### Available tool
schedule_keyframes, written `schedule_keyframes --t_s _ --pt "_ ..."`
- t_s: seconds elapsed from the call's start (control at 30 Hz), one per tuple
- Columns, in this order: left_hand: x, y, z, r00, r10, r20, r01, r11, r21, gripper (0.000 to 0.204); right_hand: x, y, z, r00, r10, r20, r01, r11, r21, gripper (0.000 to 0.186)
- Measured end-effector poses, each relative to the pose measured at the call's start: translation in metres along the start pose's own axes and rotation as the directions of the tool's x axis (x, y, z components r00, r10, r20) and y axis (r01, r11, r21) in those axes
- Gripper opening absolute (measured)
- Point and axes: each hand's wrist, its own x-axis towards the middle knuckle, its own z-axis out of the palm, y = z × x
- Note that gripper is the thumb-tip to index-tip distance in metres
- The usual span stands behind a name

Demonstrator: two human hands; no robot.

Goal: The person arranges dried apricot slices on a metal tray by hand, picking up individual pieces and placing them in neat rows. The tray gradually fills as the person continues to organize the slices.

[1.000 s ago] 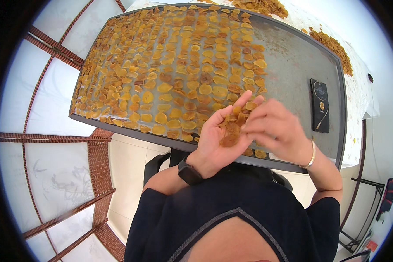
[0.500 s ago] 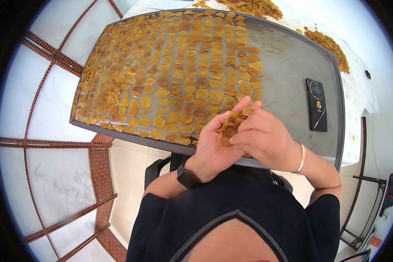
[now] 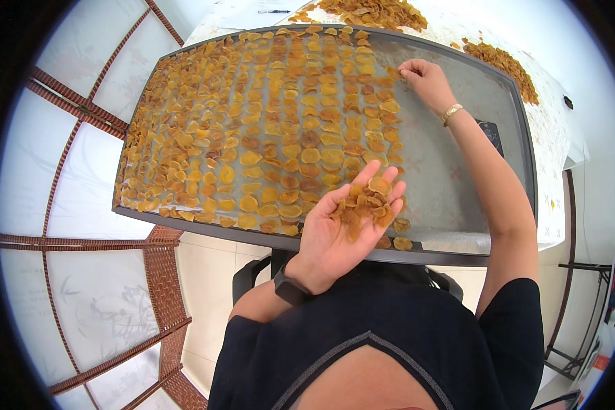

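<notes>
My left hand [image 3: 342, 236] is palm up over the near edge, its fingers loosely spread, cradling a small heap of dried amber-brown slices [image 3: 366, 206]. Farther out, my right hand [image 3: 424, 80] has thumb and fingers pinched on one dried slice [image 3: 393, 71], at the far end of the rightmost row. Many more such slices lie flat in close rows over the left and middle of a big grey panel [image 3: 441, 188] with a dark frame. Whether the pinched slice touches the panel is hard to tell.
A black phone-like device [image 3: 490, 134] lies on the panel's right side, partly hidden by my right forearm. Beyond the frame are two loose piles of slices, one at the back [image 3: 379, 12] and one at the right [image 3: 502, 67]. A folding screen [image 3: 102, 287] stands at the left.
My right hand has left the heap in my left palm and reached to the far side of the panel with a slice. My left hand's fingers have spread wider.
</notes>
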Motion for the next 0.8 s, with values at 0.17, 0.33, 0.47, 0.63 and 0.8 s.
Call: schedule_keyframes --t_s 0.17,0.33,0.47,0.63,0.8 --pt "-0.002 0.004 0.0 1.0 0.005 -0.006 -0.005 1.0 0.006 0.053 0.017 0.007 0.014 0.997 -0.069 -0.026 0.064 0.986 -0.156 0.016" --pt "-0.001 0.004 0.0 1.0 -0.003 -0.003 0.003 1.0 0.012 0.053 0.02 0.003 0.019 0.996 -0.09 -0.002 0.086 0.961 -0.263 0.015" --pt "0.001 0.005 0.0 1.0 -0.017 -0.007 0.017 1.0 0.015 0.053 0.024 0.012 0.019 0.993 -0.115 -0.006 0.109 0.954 -0.28 0.016" --pt "0.001 0.004 0.0 1.0 -0.017 0.022 0.016 0.999 0.028 0.053 0.024 0.006 0.019 0.995 -0.104 0.01 0.102 0.948 -0.302 0.016" --pt "0.002 0.002 0.001 0.999 -0.024 0.022 0.024 0.999 0.032 0.054 0.022 0.009 0.02 0.99 -0.14 -0.033 0.125 0.951 -0.284 0.018"
